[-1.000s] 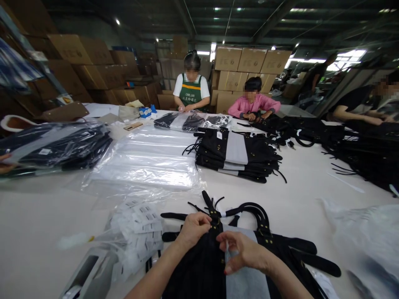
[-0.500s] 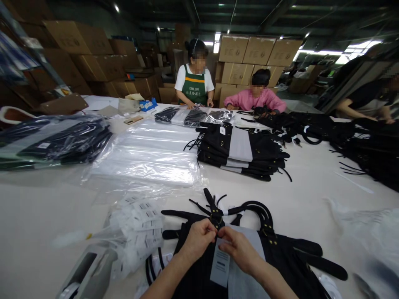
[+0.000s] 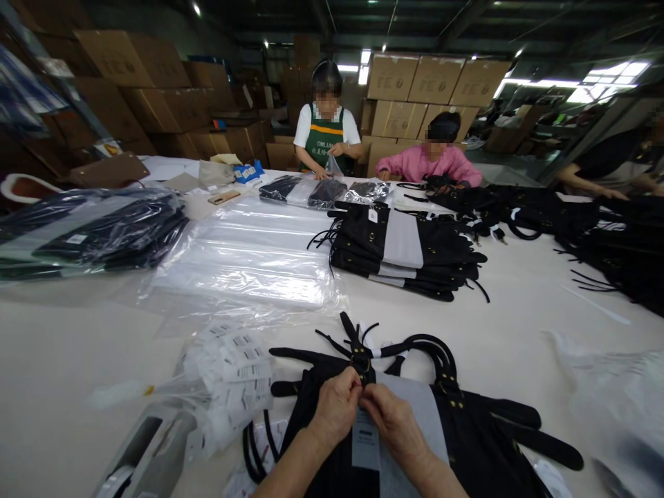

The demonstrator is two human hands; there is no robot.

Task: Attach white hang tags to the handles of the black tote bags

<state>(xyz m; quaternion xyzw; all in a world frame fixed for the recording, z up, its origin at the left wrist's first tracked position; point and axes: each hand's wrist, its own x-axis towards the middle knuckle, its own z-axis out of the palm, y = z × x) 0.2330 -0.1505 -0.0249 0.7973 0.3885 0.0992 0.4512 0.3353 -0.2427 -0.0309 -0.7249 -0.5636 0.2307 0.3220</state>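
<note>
A black bag with brass-coloured studs and looped handles lies in front of me, a pale grey strip across its middle. Over its left part, close below a metal ring, my left hand is closed with fingertips pinched together. Touching or almost touching it, my right hand is pinched too. Just beneath the fingertips hangs a grey printed hang tag. Whatever thin piece both hands pinch, perhaps the tag's string, is covered by the fingers.
Left of the bag lie a bunch of white printed tags and a grey plastic holder. Clear plastic bags and a stack of black bags lie beyond. Two people sit or stand across the table; another works at right.
My right hand's fingers have closed and come in against my left fingertips, over the tag's top. The person in the green apron has lifted some clear plastic.
</note>
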